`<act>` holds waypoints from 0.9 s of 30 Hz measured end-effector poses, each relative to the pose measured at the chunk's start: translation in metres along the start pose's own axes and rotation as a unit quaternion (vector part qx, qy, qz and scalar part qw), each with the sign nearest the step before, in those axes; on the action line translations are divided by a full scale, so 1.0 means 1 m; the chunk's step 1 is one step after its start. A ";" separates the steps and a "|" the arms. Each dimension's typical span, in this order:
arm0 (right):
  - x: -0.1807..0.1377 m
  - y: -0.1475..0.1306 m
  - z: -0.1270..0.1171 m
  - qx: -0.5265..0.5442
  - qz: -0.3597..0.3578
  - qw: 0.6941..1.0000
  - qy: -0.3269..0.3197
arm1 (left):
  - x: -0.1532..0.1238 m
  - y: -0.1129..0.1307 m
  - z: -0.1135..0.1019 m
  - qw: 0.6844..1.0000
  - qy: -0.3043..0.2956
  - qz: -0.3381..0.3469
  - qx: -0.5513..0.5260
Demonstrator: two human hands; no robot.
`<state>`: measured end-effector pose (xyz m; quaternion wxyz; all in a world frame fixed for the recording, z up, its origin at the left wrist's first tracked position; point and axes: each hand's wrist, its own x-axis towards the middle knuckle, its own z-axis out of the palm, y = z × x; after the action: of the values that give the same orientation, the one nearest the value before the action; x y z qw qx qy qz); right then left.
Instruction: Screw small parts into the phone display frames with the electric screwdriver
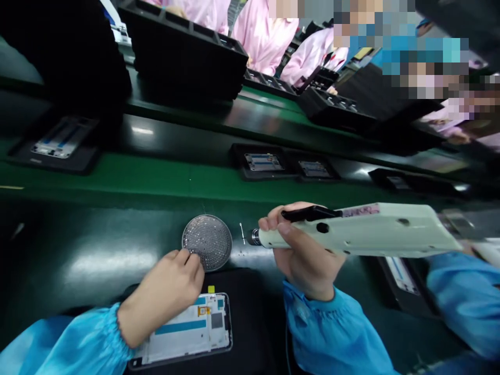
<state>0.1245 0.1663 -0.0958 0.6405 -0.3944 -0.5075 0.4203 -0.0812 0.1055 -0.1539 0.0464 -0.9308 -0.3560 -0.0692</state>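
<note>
My right hand [308, 250] is wrapped around a pale green electric screwdriver [390, 229] with a black lever, held nearly level with its tip pointing left. At the near edge of a round grey dish [209, 239] covered in small dots, my left hand [174, 286] has its fingers pinched together. Whatever may be between those fingertips is hidden. Below that wrist lies an opened phone frame [183, 330] with blue strips and a yellow tab, partly covered by my hand. It rests on a black mat [250, 323].
A small white stick [242, 233] lies between dish and screwdriver. Black trays with phone frames [265, 162] sit on the green belt [164, 174]. A black bin [187, 57] stands beyond. Another blue sleeve [464, 297] is at right; people in pink work across the line.
</note>
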 end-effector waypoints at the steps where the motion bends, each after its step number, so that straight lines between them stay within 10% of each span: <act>1: -0.002 -0.001 -0.001 0.001 0.001 1.000 0.001 | 0.002 0.008 0.000 1.000 -0.002 -0.002 0.000; 8: -0.018 -0.004 0.012 0.031 -0.001 0.999 -0.024 | 0.024 0.050 -0.002 0.999 0.024 -0.034 -0.018; 17: -0.038 0.021 0.035 -0.009 0.026 0.990 -0.136 | -0.069 0.054 0.000 0.985 0.125 -0.043 -0.112; 27: -0.043 0.031 0.048 -0.019 0.054 0.985 -0.160 | -0.077 0.058 0.020 0.983 0.105 -0.029 -0.148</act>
<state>0.0672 0.1405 -0.1300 0.5197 -0.3611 -0.5891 0.5025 -0.0971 0.0151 -0.1885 -0.0565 -0.9043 -0.3614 -0.2201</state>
